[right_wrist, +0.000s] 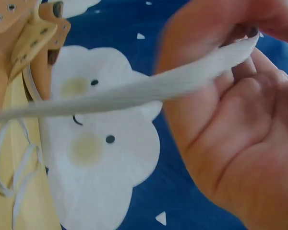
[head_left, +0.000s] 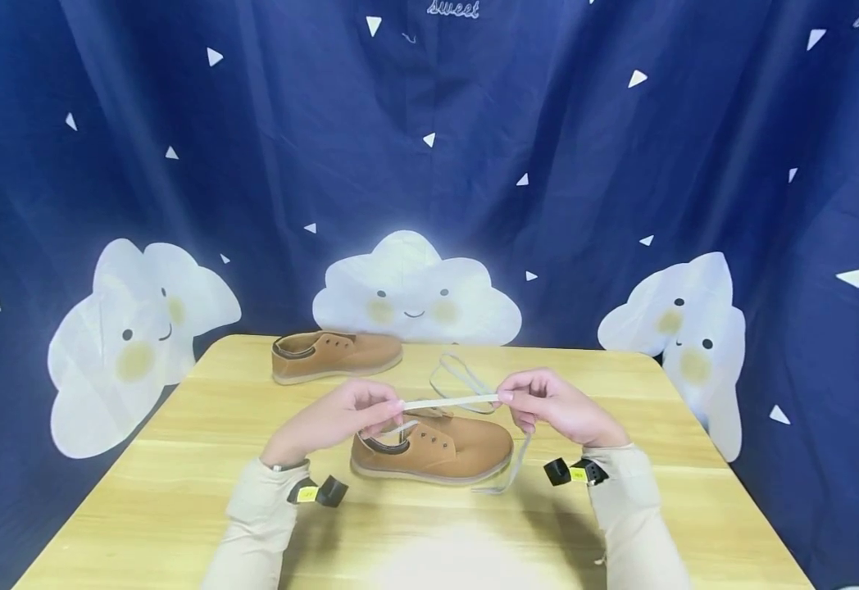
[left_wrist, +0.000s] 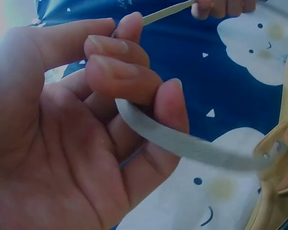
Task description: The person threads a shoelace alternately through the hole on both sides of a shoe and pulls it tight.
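A flat light-grey shoelace is stretched between both hands above a brown shoe whose toe points right. My left hand pinches one end of the stretch between thumb and fingers; my right hand pinches the other. In the left wrist view, lace runs from the curled left fingers toward the shoe. The right wrist view has the lace crossing to the right hand. Loose lace loops lie behind the shoe, and an end hangs from the right hand to the table.
A second brown shoe without a visible lace stands at the table's back left, toe to the right. The wooden table ends at a dark blue curtain printed with clouds and triangles.
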`<control>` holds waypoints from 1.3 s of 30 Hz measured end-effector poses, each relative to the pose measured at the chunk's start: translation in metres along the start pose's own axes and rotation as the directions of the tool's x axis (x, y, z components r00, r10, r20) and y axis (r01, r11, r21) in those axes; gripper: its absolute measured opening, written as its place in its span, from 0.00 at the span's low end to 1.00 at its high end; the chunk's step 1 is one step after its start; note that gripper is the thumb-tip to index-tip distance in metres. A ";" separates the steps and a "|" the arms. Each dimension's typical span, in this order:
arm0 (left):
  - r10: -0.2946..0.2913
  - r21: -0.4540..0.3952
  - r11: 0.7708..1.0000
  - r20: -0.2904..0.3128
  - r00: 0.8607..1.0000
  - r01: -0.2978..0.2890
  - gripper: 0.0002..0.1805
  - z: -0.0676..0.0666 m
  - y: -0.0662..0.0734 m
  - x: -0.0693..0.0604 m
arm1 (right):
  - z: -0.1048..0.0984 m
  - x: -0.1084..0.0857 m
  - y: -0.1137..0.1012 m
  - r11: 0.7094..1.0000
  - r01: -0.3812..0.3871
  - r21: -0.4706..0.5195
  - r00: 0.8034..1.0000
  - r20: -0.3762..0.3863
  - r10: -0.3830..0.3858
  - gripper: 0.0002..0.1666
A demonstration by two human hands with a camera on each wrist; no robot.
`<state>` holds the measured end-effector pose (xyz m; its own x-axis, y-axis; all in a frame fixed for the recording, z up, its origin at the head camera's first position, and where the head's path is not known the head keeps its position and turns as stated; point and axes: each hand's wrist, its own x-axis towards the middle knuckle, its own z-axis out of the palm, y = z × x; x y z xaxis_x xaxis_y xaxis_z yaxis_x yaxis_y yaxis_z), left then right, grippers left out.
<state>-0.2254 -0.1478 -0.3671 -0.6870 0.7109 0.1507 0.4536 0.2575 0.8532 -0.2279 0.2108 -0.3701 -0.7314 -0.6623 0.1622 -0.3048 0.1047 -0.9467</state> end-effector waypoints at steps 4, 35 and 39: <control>-0.023 0.020 1.000 -0.014 1.000 0.023 0.13 -0.006 0.000 -0.003 | -0.009 -0.006 0.000 0.999 -0.019 -0.028 1.000 0.010 0.020 0.10; 0.016 0.190 0.981 0.139 0.990 -0.043 0.12 0.029 -0.014 0.021 | 0.012 0.007 0.021 0.884 -0.035 -0.466 0.971 0.192 0.139 0.18; 0.022 0.173 0.984 0.154 0.988 -0.049 0.11 0.035 -0.014 0.025 | 0.037 0.023 0.017 0.915 0.080 -0.395 0.967 0.255 0.025 0.16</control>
<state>-0.2289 -0.1100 -0.3928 -0.5810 0.8088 0.0910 0.5780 0.3314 0.7457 -0.2278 0.1703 -0.3931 -0.5592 -0.8267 0.0619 -0.5786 0.3357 -0.7433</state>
